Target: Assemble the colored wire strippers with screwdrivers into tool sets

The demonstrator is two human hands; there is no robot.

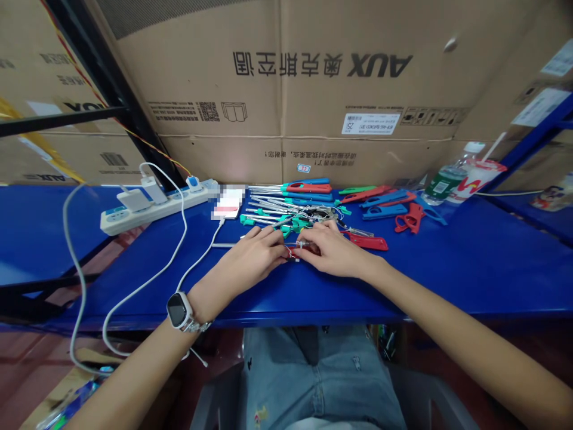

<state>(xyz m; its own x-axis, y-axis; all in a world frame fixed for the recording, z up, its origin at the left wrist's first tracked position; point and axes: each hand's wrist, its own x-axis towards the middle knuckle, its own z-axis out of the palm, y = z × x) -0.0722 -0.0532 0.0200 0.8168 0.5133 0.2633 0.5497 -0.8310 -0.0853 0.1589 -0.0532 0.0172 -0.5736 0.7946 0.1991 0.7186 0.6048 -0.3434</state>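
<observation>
Near the middle of the table, my left hand (262,249) and my right hand (330,249) meet with bent fingers around a red long-necked lighter (293,253). Its metal tube (221,245) sticks out to the left under my left hand. Thin white wire shows between my fingertips, while most of the lighter's body is hidden. Just beyond my hands lie several metal tubes with green parts (253,220). A red handle shell (369,242) rests to the right of my right hand.
Behind are lighters with red and blue handles (308,188) and loose blue shells (385,211). A power strip (120,221) with white cables stands left, near a phone (230,203). A bottle (445,179) and a cup (477,179) stand right. Cardboard (313,125) walls the back.
</observation>
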